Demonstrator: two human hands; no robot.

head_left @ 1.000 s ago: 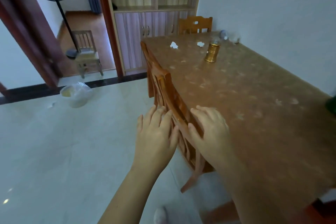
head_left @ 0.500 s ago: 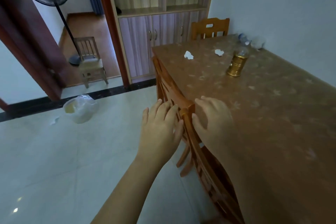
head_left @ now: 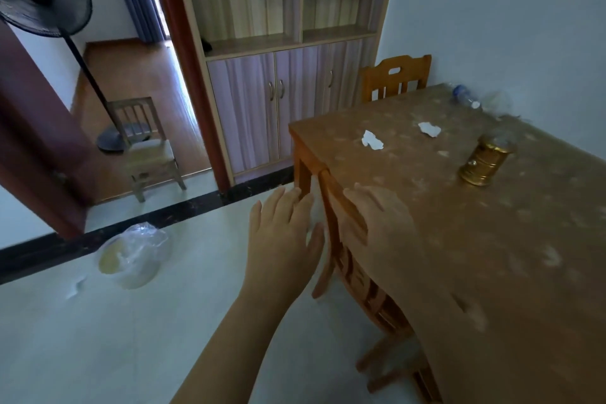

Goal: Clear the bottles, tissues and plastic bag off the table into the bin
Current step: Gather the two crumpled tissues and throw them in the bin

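A bin (head_left: pixel 131 254) lined with clear plastic is standing on the floor, well apart from the surface (head_left: pixel 492 256) and to its left. The left hand (head_left: pixel 282 236) is hanging over the floor just beside the top rail of a wooden chair (head_left: pixel 341 239) pushed in at the surface's near left edge, its grip open, fingers spread, holding nothing. The right hand (head_left: pixel 377 220) is hovering over the surface's left edge, on the other side of that rail, grip likewise open and empty. Two crumpled tissues (head_left: pixel 372 140) are lying near the far left corner. A gold-based bottle (head_left: pixel 485 161) is standing upright toward the middle, and a clear bottle (head_left: pixel 465 97) is lying at the far edge beside a plastic bag (head_left: pixel 496 102).
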